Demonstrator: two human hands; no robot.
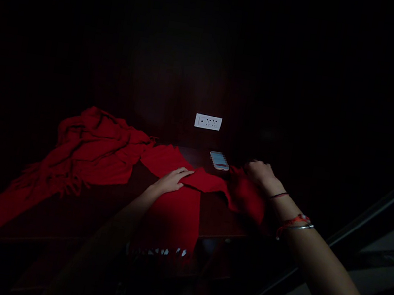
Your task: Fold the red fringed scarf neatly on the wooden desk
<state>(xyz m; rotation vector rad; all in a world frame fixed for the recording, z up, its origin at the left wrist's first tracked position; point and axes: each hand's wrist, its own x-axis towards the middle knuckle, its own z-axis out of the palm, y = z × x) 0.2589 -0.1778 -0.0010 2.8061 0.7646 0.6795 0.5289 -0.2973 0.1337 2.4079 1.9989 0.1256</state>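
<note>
A red scarf (174, 214) with a fringed end lies over a dark table, its fringe hanging past the front edge. My left hand (172, 181) rests on it with fingers stretched out, at a fold in the cloth. To the right, my right hand (262, 173) is closed on another stretch of the same red scarf, which bunches and hangs below the fist. The fingertips there are turned away from view. Rumpled red fabric (101, 147), also fringed, lies in a heap to the left, with a long strip running down to the lower left.
A phone (219, 161) with a lit, blurred screen lies at the back of the dark table (222, 224). Behind it, a white socket plate (208, 122) is on the wall. A slanted dark frame (348, 231) stands at the right. The surroundings are very dark.
</note>
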